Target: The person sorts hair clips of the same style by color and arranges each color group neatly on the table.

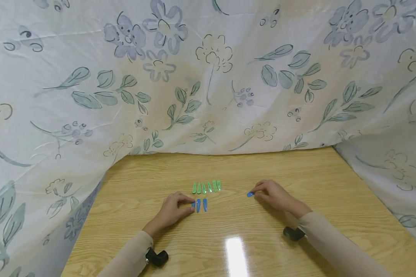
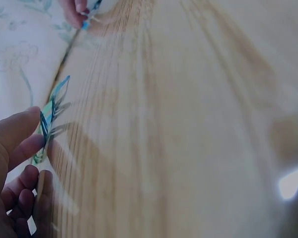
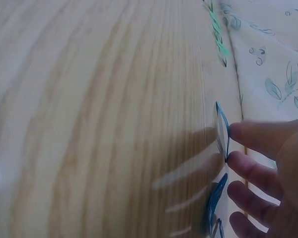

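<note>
My left hand (image 1: 175, 209) pinches a blue snap hair clip (image 1: 193, 204) between thumb and forefinger at the left end of a short row. Two more blue clips (image 1: 205, 205) stand beside it, narrow ends pointing towards me. Farther right, my right hand (image 1: 272, 194) pinches another blue hair clip (image 1: 250, 194) by its end, low over the table. In the right wrist view, thumb and fingertip meet the edge of that clip (image 3: 223, 133). More blue clips (image 3: 216, 203) lie under the other fingers there, hidden by the hand in the head view.
Several green hair clips (image 1: 203, 187) form a row just beyond the blue ones. The wooden table (image 1: 208, 238) ends at a floral cloth (image 1: 208, 96) hanging behind and at both sides. Light glares on the tabletop near the front.
</note>
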